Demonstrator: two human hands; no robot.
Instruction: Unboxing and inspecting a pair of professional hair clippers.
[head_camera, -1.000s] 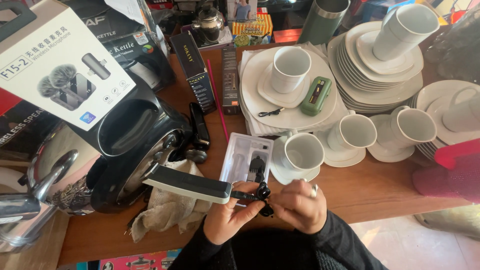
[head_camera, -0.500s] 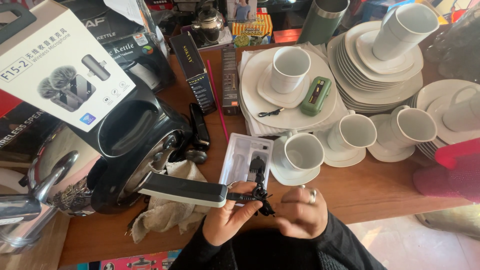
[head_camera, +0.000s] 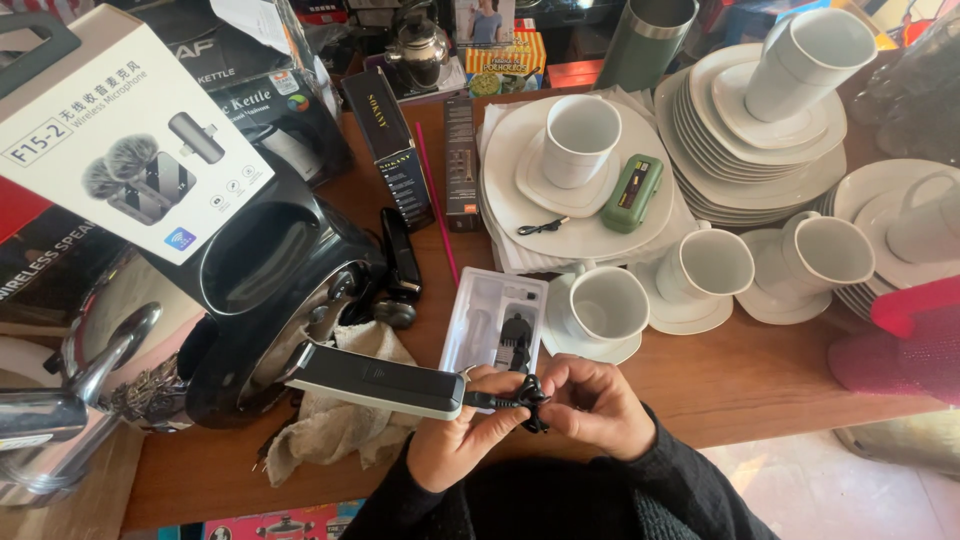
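Wooden table (head_camera: 760, 385), cluttered, seen from above the person's hands at its near edge. Left hand (head_camera: 462, 440) closed around the right end of a flat black-and-grey bar-shaped device (head_camera: 378, 380), held just above the table edge. Long axis runs nearly left-right, slightly tilted, left end higher and pointing toward a black kettle (head_camera: 265, 300); the right end faces the other hand. Right hand (head_camera: 590, 405) pinches a small bundle of black cord (head_camera: 530, 398) at that right end, fingers curled shut on it. Hands nearly touching each other.

Just behind the hands: open white plastic tray (head_camera: 492, 325), small dark part sitting in one of its compartments, other compartments look bare. Right beside it a white cup (head_camera: 605, 305) on a saucer, looks empty inside. Two more white cups (head_camera: 712, 265) (head_camera: 830, 250) on saucers to the right, insides look empty too. Farther back a cup on a square plate (head_camera: 575, 195), with a green oblong case (head_camera: 632, 193), shut, and a small black cable on the same plate. Stack of white plates (head_camera: 760, 150) at back right, tilted cup on top.

Crumpled beige cloth (head_camera: 335, 420) under the device. Kettle mouth open, interior dark, contents cannot be told. White product box (head_camera: 110, 130) top left, closed. Tall dark narrow boxes (head_camera: 390, 145) stand behind the tray.
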